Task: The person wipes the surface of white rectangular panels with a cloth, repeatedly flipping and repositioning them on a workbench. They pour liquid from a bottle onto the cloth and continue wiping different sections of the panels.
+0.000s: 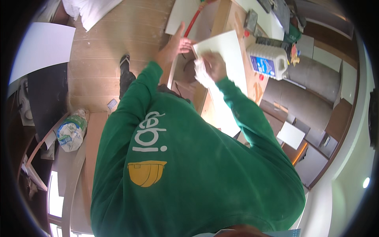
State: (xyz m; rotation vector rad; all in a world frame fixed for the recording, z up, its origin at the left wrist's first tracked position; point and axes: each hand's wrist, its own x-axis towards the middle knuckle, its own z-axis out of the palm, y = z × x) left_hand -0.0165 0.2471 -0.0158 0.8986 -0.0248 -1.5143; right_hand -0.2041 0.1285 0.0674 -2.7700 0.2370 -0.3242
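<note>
Before me a long white panel (228,44) lies over a wooden worktop (256,90). My right hand (213,65), blurred, is on the panel with a crumpled white cloth or paper (202,72) bunched under its fingers. At the panel's far left corner is my left hand (177,44), its thumb raised and its fingers apart near the edge; whether the fingertips touch the panel is unclear. A red strap or tube (192,23) runs just beyond that hand. Right of the panel, a translucent plastic jug (266,62) with a blue label lies on the worktop.
A grey block (251,20) and red caps (261,77) are on the worktop. Another person's green sleeve (293,35) shows at upper right. At left are a white board (44,47), a dark panel (49,100) and a plastic sack (72,130). White sheeting (88,11) hangs at upper left.
</note>
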